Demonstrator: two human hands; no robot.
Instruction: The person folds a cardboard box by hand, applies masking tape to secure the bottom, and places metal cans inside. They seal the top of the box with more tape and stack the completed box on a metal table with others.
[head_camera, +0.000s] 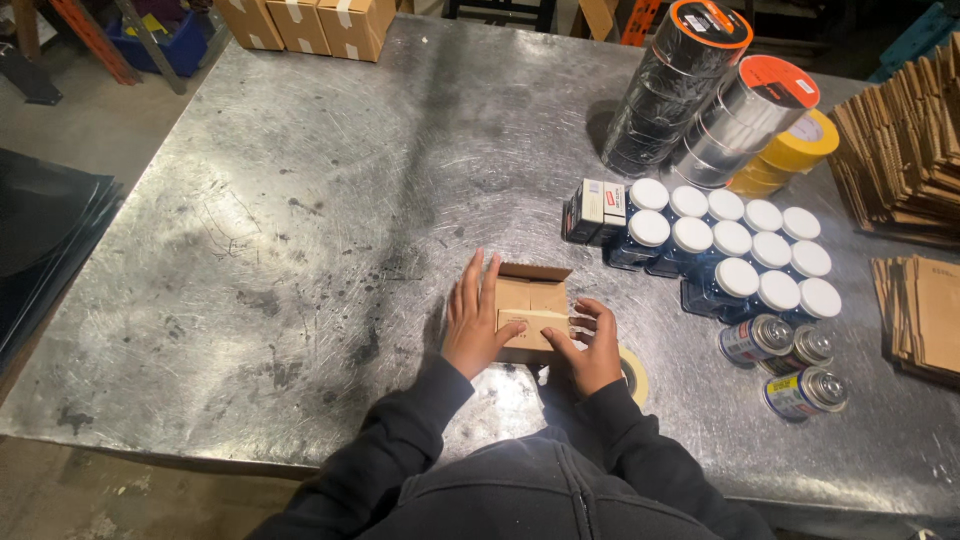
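A small cardboard box (530, 312) sat on the scratched metal tabletop (300, 250), at its near edge, directly in front of the person. The box was plain brown, with its far flap standing open and a strip of pale tape laid across the top seam. The left hand (473, 322) lay flat against the left side of the box, fingers extended and spread, gripping nothing. The right hand (590, 345) rested on the near right corner, its fingers curled and pressing the tape down on the box top. A roll of tape (633, 372) lay just right of that hand, partly hidden by it. Further right stood a group of blue jars with white lids (735, 255), and near them three small cans (785, 365) lay on their sides.
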